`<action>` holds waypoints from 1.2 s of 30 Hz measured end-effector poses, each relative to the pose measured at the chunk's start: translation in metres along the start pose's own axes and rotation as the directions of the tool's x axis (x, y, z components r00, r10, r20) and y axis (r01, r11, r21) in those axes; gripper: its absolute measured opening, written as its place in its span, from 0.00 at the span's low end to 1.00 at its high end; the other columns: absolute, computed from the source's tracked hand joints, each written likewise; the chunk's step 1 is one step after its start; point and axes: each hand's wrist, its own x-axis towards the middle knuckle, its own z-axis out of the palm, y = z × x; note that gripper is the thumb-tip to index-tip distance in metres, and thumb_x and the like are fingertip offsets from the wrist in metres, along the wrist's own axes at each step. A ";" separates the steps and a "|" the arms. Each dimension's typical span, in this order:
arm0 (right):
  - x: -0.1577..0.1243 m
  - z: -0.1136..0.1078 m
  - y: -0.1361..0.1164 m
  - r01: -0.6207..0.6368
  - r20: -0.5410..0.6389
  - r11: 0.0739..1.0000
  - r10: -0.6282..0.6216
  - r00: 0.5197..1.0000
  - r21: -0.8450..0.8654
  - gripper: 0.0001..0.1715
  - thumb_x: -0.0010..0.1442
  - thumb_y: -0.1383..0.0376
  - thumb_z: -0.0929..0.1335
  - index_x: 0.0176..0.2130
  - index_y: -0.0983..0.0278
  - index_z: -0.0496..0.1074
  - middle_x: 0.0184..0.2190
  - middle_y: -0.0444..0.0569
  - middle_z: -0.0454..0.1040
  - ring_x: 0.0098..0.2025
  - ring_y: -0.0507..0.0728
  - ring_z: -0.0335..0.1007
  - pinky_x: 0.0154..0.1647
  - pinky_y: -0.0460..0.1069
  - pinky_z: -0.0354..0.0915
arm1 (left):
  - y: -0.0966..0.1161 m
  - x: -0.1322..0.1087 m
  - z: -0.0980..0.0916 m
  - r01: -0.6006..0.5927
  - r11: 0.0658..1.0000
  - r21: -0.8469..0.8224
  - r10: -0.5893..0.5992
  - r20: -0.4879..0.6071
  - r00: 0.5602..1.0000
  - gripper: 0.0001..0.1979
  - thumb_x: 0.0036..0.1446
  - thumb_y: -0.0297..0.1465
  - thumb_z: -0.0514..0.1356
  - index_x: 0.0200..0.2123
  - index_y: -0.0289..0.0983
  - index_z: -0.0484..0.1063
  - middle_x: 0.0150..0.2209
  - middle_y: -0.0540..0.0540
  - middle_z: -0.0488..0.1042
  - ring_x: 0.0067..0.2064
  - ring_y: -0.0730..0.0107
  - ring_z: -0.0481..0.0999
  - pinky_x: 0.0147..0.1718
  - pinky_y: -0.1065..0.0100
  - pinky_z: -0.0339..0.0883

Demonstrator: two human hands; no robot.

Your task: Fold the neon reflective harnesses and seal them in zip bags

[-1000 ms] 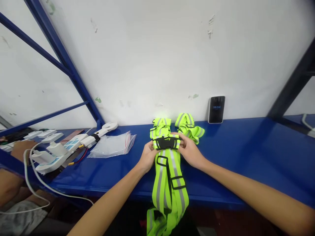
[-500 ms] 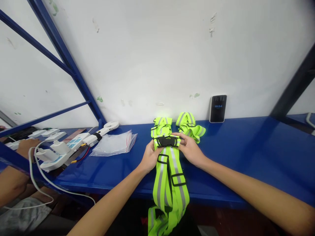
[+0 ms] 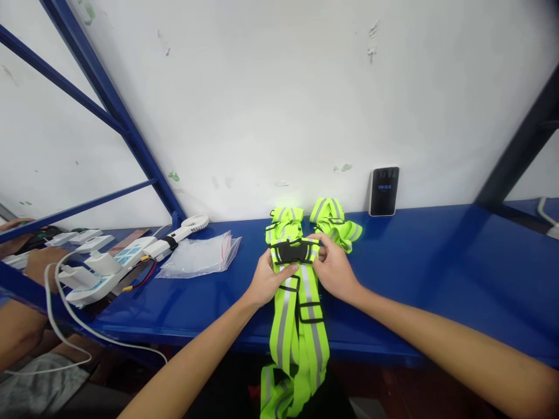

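Observation:
A bright yellow-green reflective harness [image 3: 309, 343] with grey stripes hangs from between my hands over the table's front edge. Its black side-release buckle [image 3: 295, 251] faces me at the top, and black strap sliders show lower down. My left hand [image 3: 267, 278] is closed on the left end of the buckled strap, thumb lying over the webbing just under the buckle. On the other end, my right hand [image 3: 335, 267] grips the strap, with some fingers hidden behind it. Two bundles of the same webbing, a left bundle [image 3: 286, 215] and a right bundle [image 3: 328, 210], lie behind my hands.
A phone-like device [image 3: 384, 192] leans against the wall. Clear plastic bags [image 3: 196, 256], a white handheld fan [image 3: 195, 223] and a power strip [image 3: 94, 285] with plugs and cables lie left on the blue table [image 3: 419, 279]. Another person's hand [image 3: 43, 266] is at far left.
My left thumb has moved further right beneath the buckle, and my right fingers have curled in more. The hanging straps have swung slightly left. The view has shifted a little.

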 end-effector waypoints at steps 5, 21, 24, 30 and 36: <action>-0.001 0.002 0.000 0.017 0.006 0.999 -0.017 1.000 -0.030 0.17 0.51 0.72 0.64 0.43 0.62 0.62 0.28 0.42 0.73 0.27 0.51 0.70 0.24 0.43 0.60 | -0.001 0.003 -0.001 -0.070 0.995 0.074 0.074 -0.054 0.996 0.22 0.43 0.33 0.70 0.42 0.33 0.71 0.42 0.42 0.78 0.42 0.62 0.76 0.43 0.65 0.68; -0.003 -0.005 -0.016 -0.141 0.342 0.957 0.048 0.939 0.254 0.27 0.55 0.60 0.71 0.50 0.59 0.58 0.40 0.46 0.74 0.38 0.54 0.73 0.40 0.48 0.68 | 0.006 0.002 -0.004 -0.091 0.991 0.100 0.110 -0.206 0.972 0.17 0.38 0.27 0.71 0.36 0.33 0.77 0.35 0.44 0.80 0.37 0.62 0.77 0.37 0.66 0.70; 0.001 -0.004 -0.013 -0.171 0.327 0.948 0.077 0.942 0.269 0.28 0.54 0.59 0.72 0.50 0.59 0.59 0.38 0.46 0.75 0.36 0.53 0.73 0.37 0.48 0.68 | 0.004 0.002 -0.003 -0.033 0.999 0.013 0.035 -0.198 0.980 0.16 0.38 0.29 0.71 0.35 0.32 0.78 0.34 0.44 0.80 0.36 0.62 0.78 0.38 0.65 0.70; 0.002 -0.002 -0.013 -0.151 0.301 0.932 0.048 0.952 0.329 0.29 0.54 0.59 0.73 0.50 0.59 0.58 0.42 0.49 0.75 0.42 0.57 0.75 0.45 0.52 0.69 | 0.001 0.000 0.004 0.182 0.954 -0.238 -0.208 -0.088 0.974 0.19 0.41 0.33 0.70 0.39 0.32 0.78 0.33 0.43 0.80 0.33 0.60 0.78 0.35 0.62 0.72; -0.001 0.002 -0.014 -0.118 0.227 0.939 0.045 0.973 0.322 0.30 0.55 0.58 0.72 0.52 0.57 0.57 0.41 0.48 0.76 0.40 0.56 0.76 0.42 0.51 0.69 | -0.006 -0.001 0.004 0.212 0.952 -0.223 -0.251 -0.167 0.953 0.17 0.48 0.39 0.64 0.38 0.34 0.77 0.33 0.45 0.80 0.36 0.60 0.78 0.34 0.65 0.70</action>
